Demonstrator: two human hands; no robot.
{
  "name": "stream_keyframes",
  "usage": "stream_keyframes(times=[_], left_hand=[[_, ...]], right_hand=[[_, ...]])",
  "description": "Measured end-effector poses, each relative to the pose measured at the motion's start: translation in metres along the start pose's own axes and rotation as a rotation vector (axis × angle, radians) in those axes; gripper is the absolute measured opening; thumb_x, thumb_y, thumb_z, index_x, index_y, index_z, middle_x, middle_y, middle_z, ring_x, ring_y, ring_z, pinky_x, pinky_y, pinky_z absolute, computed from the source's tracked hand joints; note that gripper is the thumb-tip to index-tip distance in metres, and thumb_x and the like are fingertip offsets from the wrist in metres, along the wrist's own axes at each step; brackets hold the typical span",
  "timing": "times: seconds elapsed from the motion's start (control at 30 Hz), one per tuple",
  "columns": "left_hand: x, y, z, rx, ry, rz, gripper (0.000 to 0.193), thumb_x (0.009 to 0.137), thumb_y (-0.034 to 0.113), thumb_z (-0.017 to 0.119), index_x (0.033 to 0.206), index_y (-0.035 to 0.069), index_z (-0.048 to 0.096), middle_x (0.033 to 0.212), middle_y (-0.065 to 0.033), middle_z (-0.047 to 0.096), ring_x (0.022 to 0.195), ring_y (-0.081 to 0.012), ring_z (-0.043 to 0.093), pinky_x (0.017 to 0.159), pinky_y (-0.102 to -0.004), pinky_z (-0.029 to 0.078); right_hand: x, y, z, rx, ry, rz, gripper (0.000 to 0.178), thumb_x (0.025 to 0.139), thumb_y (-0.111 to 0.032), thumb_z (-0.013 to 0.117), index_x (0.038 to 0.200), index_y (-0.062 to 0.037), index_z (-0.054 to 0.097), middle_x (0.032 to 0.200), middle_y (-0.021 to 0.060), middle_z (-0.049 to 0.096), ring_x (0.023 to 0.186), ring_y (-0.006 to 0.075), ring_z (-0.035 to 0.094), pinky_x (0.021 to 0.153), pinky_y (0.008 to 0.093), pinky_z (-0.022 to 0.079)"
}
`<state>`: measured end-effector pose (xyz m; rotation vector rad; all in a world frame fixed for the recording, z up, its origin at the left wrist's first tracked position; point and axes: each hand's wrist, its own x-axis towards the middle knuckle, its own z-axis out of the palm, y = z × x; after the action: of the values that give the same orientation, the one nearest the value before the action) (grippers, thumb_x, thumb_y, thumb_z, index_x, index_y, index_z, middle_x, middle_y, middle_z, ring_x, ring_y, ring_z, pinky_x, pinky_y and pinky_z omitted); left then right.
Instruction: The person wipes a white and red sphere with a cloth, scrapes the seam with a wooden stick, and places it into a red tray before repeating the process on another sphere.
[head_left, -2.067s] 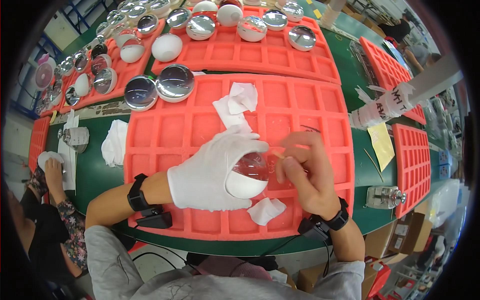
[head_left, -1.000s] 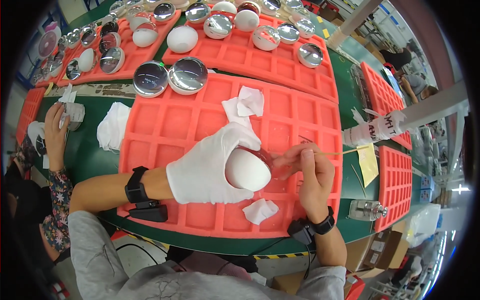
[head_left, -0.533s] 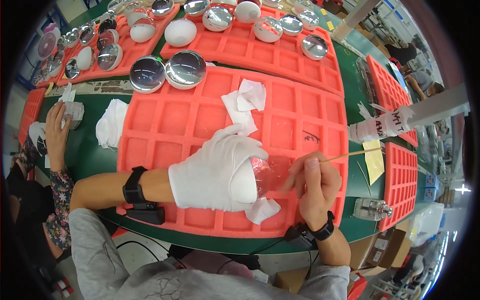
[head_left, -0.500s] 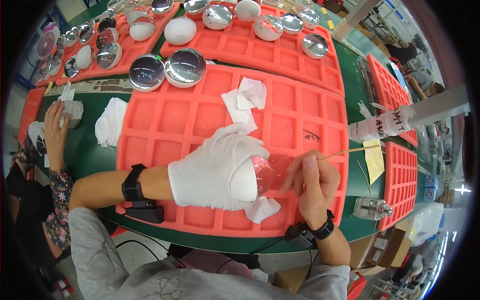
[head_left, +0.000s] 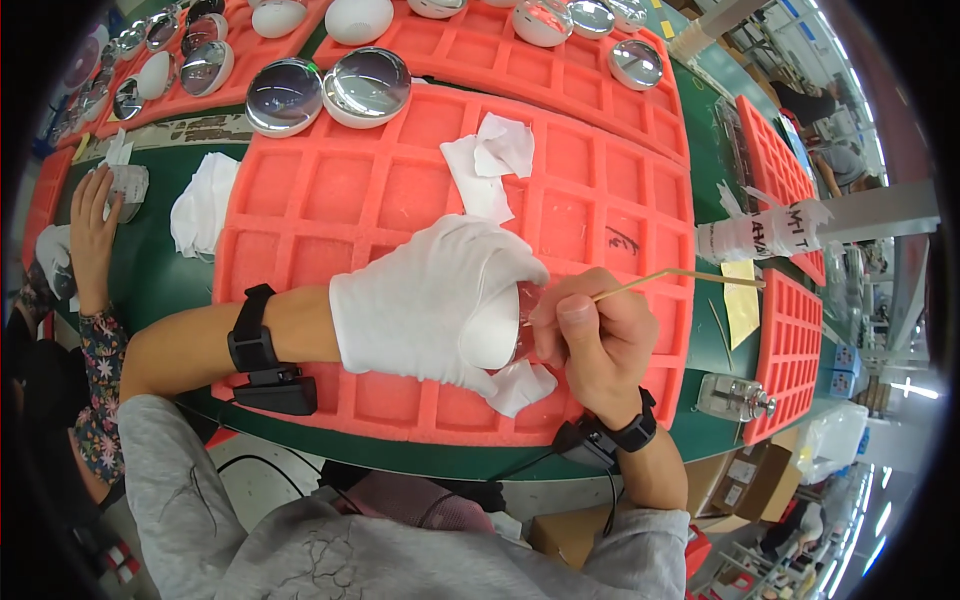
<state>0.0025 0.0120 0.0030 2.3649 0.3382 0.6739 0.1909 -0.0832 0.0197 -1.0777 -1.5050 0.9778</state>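
Observation:
My left hand, in a white glove, is closed around a round device with a white shell and a clear, shiny face turned to the right. My bare right hand pinches a thin wooden stick, which is bent partway along. Its fingers are right at the device's clear face and cover part of it; whether they touch it I cannot tell. Beneath both hands lies a red foam tray with square pockets. One crumpled white wipe sits just below the device, and more white wipes lie farther up the tray.
Two mirror-faced domes rest at the tray's far left corner. Several more stand on red trays behind. A white cloth lies left, near a co-worker's hand. To the right are a glass bottle, a yellow paper and a wrapped post.
My right hand has moved left and up to the device's clear face, stick still pinched. The left hand keeps its hold. The view has tilted, so the trays sit higher in the picture.

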Motion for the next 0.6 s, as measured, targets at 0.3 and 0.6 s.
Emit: stream_keyframes(times=[0.3, 0.6], left_hand=[[0.008, 0.006, 0.0, 0.044, 0.017, 0.001, 0.044, 0.069, 0.039, 0.08, 0.094, 0.005, 0.064, 0.085, -0.0119, 0.064, 0.086, -0.0324, 0.064, 0.078, -0.0423, 0.049], [0.011, 0.007, -0.003, 0.09, -0.033, -0.046, 0.028, 0.07, 0.03, 0.075, 0.081, 0.007, 0.062, 0.072, -0.0112, 0.061, 0.074, -0.0327, 0.062, 0.066, -0.0433, 0.045]], right_hand=[[0.004, 0.0, 0.008, -0.11, 0.029, -0.101, 0.026, 0.107, -0.011, 0.048, 0.087, 0.0022, 0.058, 0.067, 0.0068, 0.061, 0.047, 0.0084, 0.048, 0.046, 0.0255, 0.039], [0.011, 0.0, 0.007, -0.086, -0.069, -0.086, 0.025, 0.104, -0.008, 0.049, 0.084, 0.0025, 0.059, 0.064, 0.0065, 0.059, 0.044, 0.0085, 0.046, 0.045, 0.0258, 0.035]])
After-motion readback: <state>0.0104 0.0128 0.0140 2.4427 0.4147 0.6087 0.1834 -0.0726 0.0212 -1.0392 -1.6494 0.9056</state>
